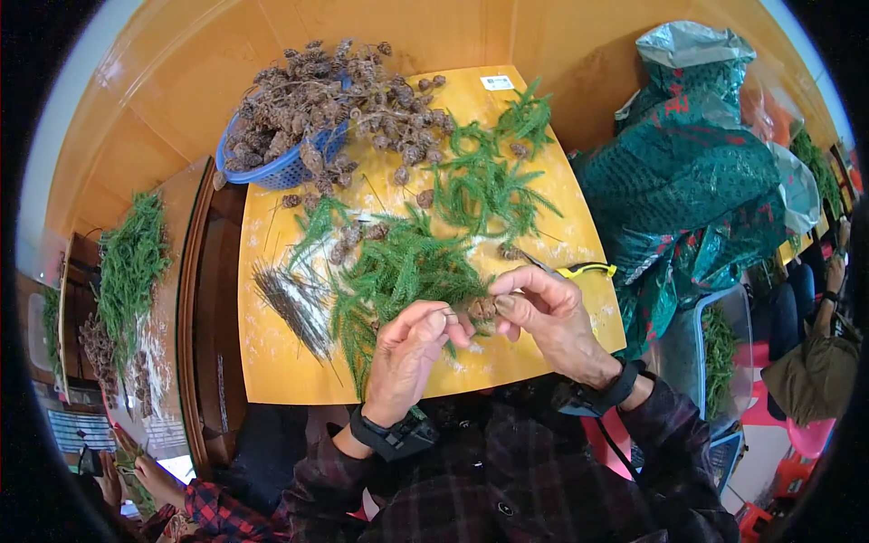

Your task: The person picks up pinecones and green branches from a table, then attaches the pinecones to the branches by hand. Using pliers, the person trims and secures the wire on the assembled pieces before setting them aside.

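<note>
Close together over the table's near part, both my hands are closed in a pinch. My right hand (pixel 554 324) grips a small brown pine cone (pixel 482 309) between thumb and fingers. Facing it, my left hand (pixel 407 348) pinches something thin, perhaps a wire or stem, by the cone; the fingers mostly hide it. Just beyond lies a heap of green fir-like sprigs (pixel 407 258), reaching under my left hand. A bundle of thin dark wires (pixel 294 308) rests left of the sprigs. Yellow-handled pliers (pixel 587 270) lie to the right of my right hand.
A blue basket (pixel 288 170) overflows with pine cones (pixel 317 113) at the back left of the yellow table (pixel 299 385). More sprigs (pixel 489 185) lie at the back right. Green sacks (pixel 692 185) and a clear bin (pixel 724 362) stand rightward. Other people sit at both sides.
</note>
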A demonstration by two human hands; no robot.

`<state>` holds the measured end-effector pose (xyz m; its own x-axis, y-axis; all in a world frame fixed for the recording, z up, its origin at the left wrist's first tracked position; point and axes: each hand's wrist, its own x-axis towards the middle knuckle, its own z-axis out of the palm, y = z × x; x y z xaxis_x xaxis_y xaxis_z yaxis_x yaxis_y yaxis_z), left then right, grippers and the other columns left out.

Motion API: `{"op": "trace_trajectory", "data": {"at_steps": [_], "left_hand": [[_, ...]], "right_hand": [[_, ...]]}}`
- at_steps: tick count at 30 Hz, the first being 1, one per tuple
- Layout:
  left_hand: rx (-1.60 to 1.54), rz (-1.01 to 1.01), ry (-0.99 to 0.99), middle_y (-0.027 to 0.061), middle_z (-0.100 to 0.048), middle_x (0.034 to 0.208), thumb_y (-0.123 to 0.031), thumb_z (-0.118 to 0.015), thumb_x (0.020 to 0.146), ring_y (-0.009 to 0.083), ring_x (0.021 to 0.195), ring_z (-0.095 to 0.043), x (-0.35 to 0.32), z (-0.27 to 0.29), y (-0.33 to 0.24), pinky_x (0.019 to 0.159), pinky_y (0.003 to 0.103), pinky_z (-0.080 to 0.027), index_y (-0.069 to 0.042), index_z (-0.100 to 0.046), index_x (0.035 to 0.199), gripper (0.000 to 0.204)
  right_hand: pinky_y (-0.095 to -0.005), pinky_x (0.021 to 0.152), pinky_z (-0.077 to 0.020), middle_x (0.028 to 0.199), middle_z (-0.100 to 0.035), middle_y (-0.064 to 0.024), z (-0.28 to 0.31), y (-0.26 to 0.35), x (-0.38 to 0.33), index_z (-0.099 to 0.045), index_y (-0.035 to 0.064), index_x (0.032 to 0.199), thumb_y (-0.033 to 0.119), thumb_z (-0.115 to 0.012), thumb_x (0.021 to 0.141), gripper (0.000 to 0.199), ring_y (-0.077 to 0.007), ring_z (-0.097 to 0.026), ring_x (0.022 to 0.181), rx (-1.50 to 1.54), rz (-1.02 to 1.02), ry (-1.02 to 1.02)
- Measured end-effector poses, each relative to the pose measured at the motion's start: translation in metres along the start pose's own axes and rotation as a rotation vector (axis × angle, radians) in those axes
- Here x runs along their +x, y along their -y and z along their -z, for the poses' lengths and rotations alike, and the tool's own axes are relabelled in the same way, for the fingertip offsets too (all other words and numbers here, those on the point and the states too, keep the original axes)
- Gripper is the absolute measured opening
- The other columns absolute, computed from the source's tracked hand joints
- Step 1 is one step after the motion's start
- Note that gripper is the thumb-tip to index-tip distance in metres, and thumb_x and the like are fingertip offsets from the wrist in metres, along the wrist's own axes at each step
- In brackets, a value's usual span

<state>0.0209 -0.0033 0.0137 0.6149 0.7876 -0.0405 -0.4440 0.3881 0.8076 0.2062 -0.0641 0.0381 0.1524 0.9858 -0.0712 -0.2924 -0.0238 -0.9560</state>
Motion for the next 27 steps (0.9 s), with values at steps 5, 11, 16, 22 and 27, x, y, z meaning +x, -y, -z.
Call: {"op": "trace_trajectory", "data": {"at_steps": [5,11,16,22,27], "left_hand": [[0.234,-0.04,0.005,0.0084,-0.063,0.083,-0.012,-0.055,0.095,0.0198,0.085,-0.06,-0.001,0.001,-0.003,0.083,0.034,-0.046,0.0,-0.063,0.103,0.016],[0.817,-0.158,0.211,0.0101,-0.063,0.083,-0.002,-0.06,0.086,0.0177,0.074,-0.06,-0.003,-0.004,-0.019,0.068,0.029,-0.047,0.004,-0.062,0.092,0.008],[0.908,-0.154,0.249,0.0104,-0.064,0.084,0.005,-0.062,0.081,0.0169,0.071,-0.058,-0.007,-0.001,-0.021,0.064,0.028,-0.046,0.005,-0.062,0.089,0.008],[0.933,-0.238,0.325,0.0133,-0.06,0.078,0.002,-0.062,0.082,0.0274,0.074,-0.061,-0.004,-0.007,-0.022,0.065,0.034,-0.047,0.005,-0.061,0.088,0.007],[0.954,-0.323,0.318,0.0125,-0.059,0.076,0.003,-0.064,0.079,0.028,0.074,-0.061,0.001,-0.004,-0.024,0.065,0.034,-0.047,0.003,-0.062,0.084,0.005]], "right_hand": [[-0.0238,0.072,-0.0504,0.087,-0.064,0.0006,0.006,0.002,-0.008,-0.061,0.0011,0.104,0.018,-0.062,0.094,0.02,-0.0091,-0.061,0.08,-0.008,0.019,0.06],[-0.0285,0.067,-0.0459,0.083,-0.064,-0.0045,0.007,-0.003,-0.001,-0.064,-0.0003,0.092,0.012,-0.069,0.086,0.015,-0.0138,-0.059,0.077,-0.584,0.398,0.304],[-0.0306,0.06,-0.0426,0.077,-0.06,-0.0078,0.009,-0.018,-0.006,-0.064,0.0012,0.085,0.011,-0.071,0.083,0.012,-0.0189,-0.056,0.066,-0.452,0.213,0.35],[-0.0242,0.058,-0.0411,0.074,-0.056,-0.001,0.005,-0.026,-0.013,-0.063,-0.0016,0.085,0.012,-0.065,0.09,0.014,-0.0074,-0.05,0.065,-0.002,0.079,0.263],[-0.0218,0.058,-0.0409,0.074,-0.056,0.0002,0.013,-0.025,-0.01,-0.06,-0.001,0.081,0.012,-0.062,0.092,0.017,-0.0063,-0.05,0.065,-0.01,0.041,0.284]]}}
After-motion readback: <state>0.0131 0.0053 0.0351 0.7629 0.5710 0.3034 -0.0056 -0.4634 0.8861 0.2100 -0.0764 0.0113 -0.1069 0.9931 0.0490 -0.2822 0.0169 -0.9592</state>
